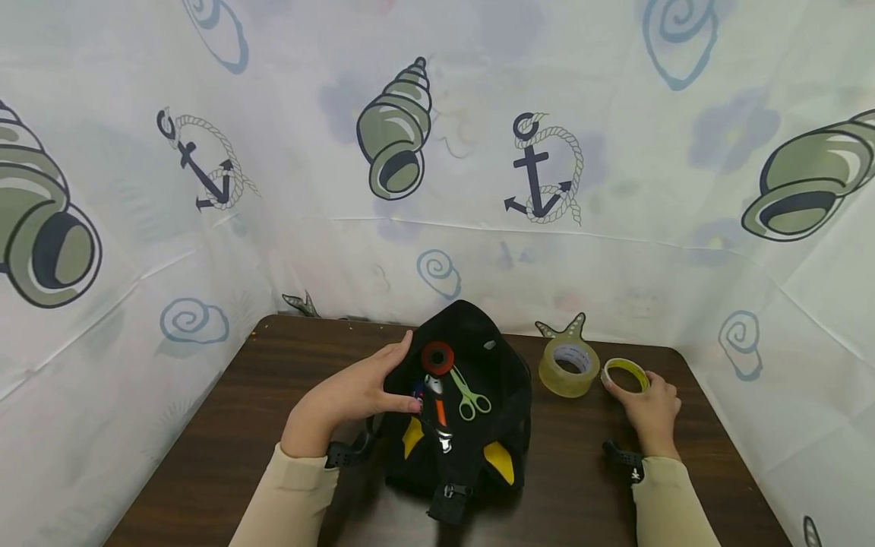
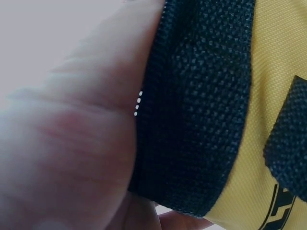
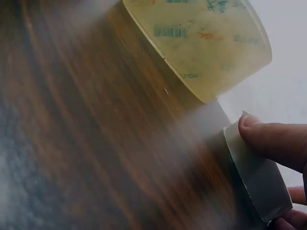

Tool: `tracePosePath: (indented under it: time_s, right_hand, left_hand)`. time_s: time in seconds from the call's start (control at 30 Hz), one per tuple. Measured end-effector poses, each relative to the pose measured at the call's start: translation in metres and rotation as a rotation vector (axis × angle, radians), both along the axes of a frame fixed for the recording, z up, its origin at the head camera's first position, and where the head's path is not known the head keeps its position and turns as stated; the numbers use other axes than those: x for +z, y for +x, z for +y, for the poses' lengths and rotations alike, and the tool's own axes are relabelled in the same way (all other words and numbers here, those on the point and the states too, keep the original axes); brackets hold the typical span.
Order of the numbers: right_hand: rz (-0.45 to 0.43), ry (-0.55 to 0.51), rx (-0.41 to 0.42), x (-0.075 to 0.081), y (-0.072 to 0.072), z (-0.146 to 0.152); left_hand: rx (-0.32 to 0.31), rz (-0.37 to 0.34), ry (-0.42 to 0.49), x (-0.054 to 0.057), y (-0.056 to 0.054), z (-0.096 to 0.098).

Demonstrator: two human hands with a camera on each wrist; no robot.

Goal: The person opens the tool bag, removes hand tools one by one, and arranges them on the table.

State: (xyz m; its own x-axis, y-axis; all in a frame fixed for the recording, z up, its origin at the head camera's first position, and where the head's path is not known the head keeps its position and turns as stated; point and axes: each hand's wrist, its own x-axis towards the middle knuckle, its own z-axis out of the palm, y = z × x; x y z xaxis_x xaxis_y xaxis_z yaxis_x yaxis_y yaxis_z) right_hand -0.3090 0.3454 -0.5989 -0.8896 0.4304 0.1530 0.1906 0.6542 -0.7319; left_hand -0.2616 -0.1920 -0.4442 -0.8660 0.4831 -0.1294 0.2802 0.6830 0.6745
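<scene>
A black tool bag (image 1: 509,380) with yellow patches stands on the table, its mouth toward me. My left hand (image 1: 352,391) grips the bag's left rim, thumb on the inner side; the left wrist view shows the black edging (image 2: 206,96) close up against the hand. In or on the bag are a red roll (image 1: 437,357), green-handled scissors (image 1: 472,399) and an orange-handled tool (image 1: 440,410). On the right, my right hand (image 1: 652,410) holds a small roll of white tape (image 3: 259,172) with a yellow-green inside, between thumb and fingers. Its far fingers are partly hidden.
A larger roll of clear yellowish packing tape (image 1: 567,380) lies just left of the small roll. The dark wooden table (image 1: 273,403) meets a white printed cloth (image 1: 307,251) at its back and sides.
</scene>
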Motion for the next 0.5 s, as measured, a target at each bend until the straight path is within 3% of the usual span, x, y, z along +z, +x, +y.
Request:
tracePosePath:
  time_s: [0.13, 0.5]
  right_hand:
    - [-0.031, -0.041, -0.021, 0.0042, 0.002, -0.002]
    - [0.003, -0.036, -0.018, 0.0021, 0.0018, -0.0018]
  left_hand:
    - [-0.001, -0.001, 0.006, -0.0004, -0.0006, 0.0005]
    - [0.002, 0.001, 0.0, -0.001, -0.0015, 0.0006]
